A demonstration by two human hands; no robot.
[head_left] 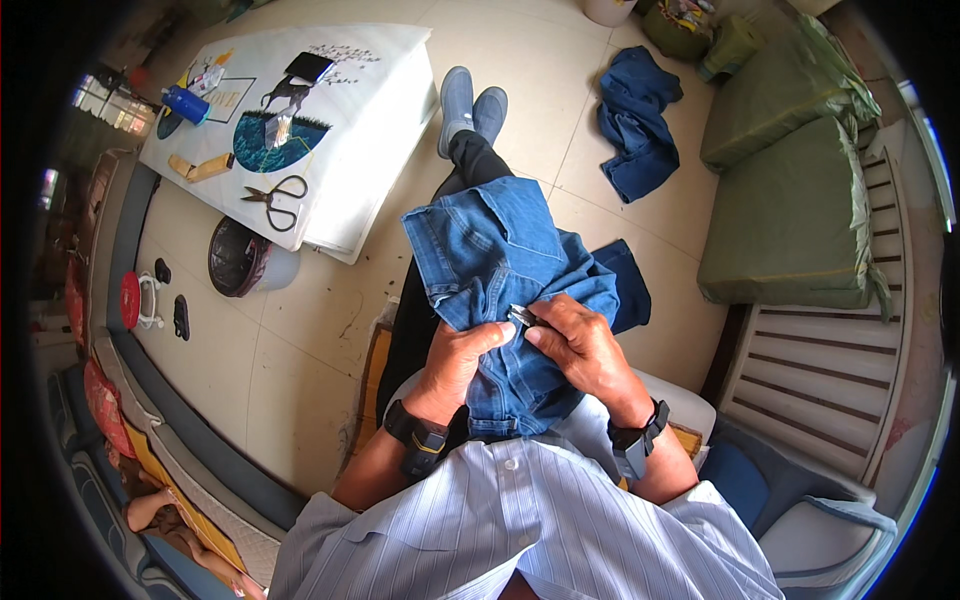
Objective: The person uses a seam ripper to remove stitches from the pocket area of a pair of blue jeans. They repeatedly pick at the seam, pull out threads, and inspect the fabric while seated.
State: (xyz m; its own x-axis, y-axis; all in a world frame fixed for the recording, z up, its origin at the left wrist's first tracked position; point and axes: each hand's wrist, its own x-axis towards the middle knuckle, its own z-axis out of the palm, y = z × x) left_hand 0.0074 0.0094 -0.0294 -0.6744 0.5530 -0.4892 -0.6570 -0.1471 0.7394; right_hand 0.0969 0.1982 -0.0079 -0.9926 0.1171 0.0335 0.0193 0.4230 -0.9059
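We have both hands on the work, each with a dark band on its wrist. Left hand (452, 362): grip closed on the blue jeans (505, 270), thumb on top, fingers hidden by denim. Right hand (585, 350): grip pinched around a small metal tool (521, 315), its tip at the denim just beside our left thumb. Jeans lie bunched across our lap, a pocket panel on the far part. Dark blue cloth (628, 285) just past the right hand; can't tell what it rests on.

Left of us, a dark-lined bin (240, 260) stands on the floor, near the worktop (370, 130). On that worktop: scissors (275, 202) by the near corner, tan pieces (203, 168) along the near-left edge, blue bottle (186, 104) toward the left corner, black flat device (310, 67) near the far edge.

Ahead we see our grey shoes (472, 108) beside the worktop's right edge. Farther right, more crumpled denim (637, 122) on the floor, well apart from our jeans.
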